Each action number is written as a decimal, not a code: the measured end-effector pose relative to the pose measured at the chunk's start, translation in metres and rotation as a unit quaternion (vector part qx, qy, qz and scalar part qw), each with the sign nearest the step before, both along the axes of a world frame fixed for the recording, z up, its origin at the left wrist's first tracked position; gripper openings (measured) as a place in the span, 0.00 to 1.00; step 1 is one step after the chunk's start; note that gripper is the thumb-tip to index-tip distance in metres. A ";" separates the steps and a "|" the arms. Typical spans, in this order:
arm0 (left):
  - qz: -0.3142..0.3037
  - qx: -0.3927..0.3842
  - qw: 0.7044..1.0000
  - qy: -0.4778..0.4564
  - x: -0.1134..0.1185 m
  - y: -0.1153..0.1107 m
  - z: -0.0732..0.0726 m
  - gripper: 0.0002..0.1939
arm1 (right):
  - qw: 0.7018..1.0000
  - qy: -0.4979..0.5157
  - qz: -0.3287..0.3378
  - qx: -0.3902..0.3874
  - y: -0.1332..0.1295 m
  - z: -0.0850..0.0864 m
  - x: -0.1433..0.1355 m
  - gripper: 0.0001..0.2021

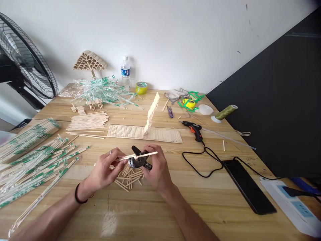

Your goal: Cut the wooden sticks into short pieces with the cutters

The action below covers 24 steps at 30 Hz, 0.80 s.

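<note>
My left hand (103, 171) is closed, pinching a thin wooden chopstick (150, 154), perhaps more than one, pointing right. In my right hand (159, 169) is a black hand cutter (135, 163), its curved jaw against the chopstick. Whether the blades have bitten into the wood I cannot tell. Below both hands lies a loose pile of short cut sticks (130, 179), partly hidden by them. Beyond is a flat panel of sticks laid side by side (167, 134), with a narrow stick piece (152, 112) rising from its middle.
Wrapped chopsticks (45, 160) cover the left side, near a row of bare chopsticks (87, 120). Empty wrappers (100, 90), a bottle (125, 72) and tape (141, 87) stand behind. Rightward are a glue gun (194, 129) with its cord, a phone (248, 185) and a power strip (291, 204).
</note>
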<state>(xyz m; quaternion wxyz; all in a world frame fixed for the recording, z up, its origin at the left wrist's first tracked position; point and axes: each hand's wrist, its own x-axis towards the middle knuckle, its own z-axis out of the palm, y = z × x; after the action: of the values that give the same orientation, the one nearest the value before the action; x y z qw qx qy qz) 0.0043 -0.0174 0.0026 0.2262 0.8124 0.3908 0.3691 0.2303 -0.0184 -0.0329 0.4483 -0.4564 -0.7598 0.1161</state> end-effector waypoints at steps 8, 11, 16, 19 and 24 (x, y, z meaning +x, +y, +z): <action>0.000 0.041 0.999 0.017 -0.001 0.001 -0.002 0.05 | 0.998 -0.040 -0.038 -0.015 -0.002 -0.002 0.000 0.23; 0.003 0.056 0.998 0.019 -0.001 0.001 -0.003 0.04 | 0.997 -0.050 -0.051 -0.006 -0.003 -0.001 -0.001 0.23; 0.017 0.045 0.998 0.026 0.001 -0.002 -0.001 0.05 | 0.996 -0.066 -0.067 -0.011 -0.003 -0.001 -0.001 0.20; 0.022 0.040 0.999 0.029 0.001 -0.002 -0.001 0.06 | 0.994 -0.078 -0.073 -0.010 -0.003 -0.001 -0.001 0.16; 0.033 0.038 0.998 0.026 0.001 -0.002 -0.004 0.05 | 0.991 -0.096 -0.087 -0.010 -0.003 0.001 -0.002 0.09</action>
<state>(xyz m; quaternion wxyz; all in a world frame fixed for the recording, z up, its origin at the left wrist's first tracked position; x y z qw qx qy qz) 0.0052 -0.0192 -0.0009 0.1722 0.8166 0.4086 0.3696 0.2282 -0.0218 -0.0323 0.3771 -0.5344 -0.7555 0.0393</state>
